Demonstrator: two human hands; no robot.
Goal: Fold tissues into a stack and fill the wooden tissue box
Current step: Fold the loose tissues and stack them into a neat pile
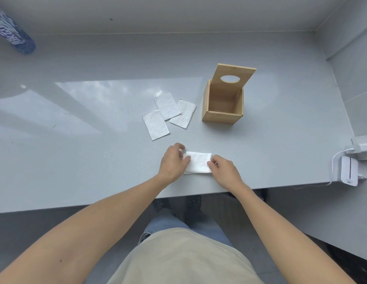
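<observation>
A folded white tissue [198, 162] lies flat near the counter's front edge. My left hand [173, 161] pinches its left end, and my right hand [223, 171] pinches its right end. Farther back lie three folded tissues: one on the left [156, 125], one in the middle [167, 105] overlapping another on the right [183, 116]. The wooden tissue box [222, 115] stands to their right, with nothing visible inside. Its lid [232, 78], with an oval hole, stands tilted up at the back.
The grey counter [96, 150] runs to a front edge just below my hands. A blue bottle [13, 32] lies at the far left. A white device [347, 171] with a cable and a charger [361, 147] sits at the right edge.
</observation>
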